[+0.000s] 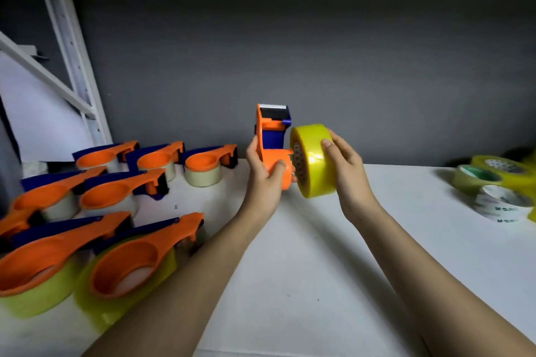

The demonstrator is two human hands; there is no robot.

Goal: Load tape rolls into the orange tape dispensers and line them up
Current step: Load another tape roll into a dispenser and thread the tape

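Two hands were up over the bench (333, 269): the left hand (265, 174) had its fingers curled round the orange dispenser (274, 153), the right hand (345, 165) pinched the yellow tape roll (311, 159) across its width, core right at the hub. Roll looked stiff, slick-faced, fairly light; gripping the outer band seemed safest.

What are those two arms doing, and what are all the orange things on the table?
The picture comes from a camera worn on a person's head, so you see their own arms. The left hand holds an orange tape dispenser, a tool with a jagged blade for cutting tape. The right hand holds a yellow tape roll right beside it. On the white table, at the left, loaded dispensers lie in rows. At the right sit spare rolls.
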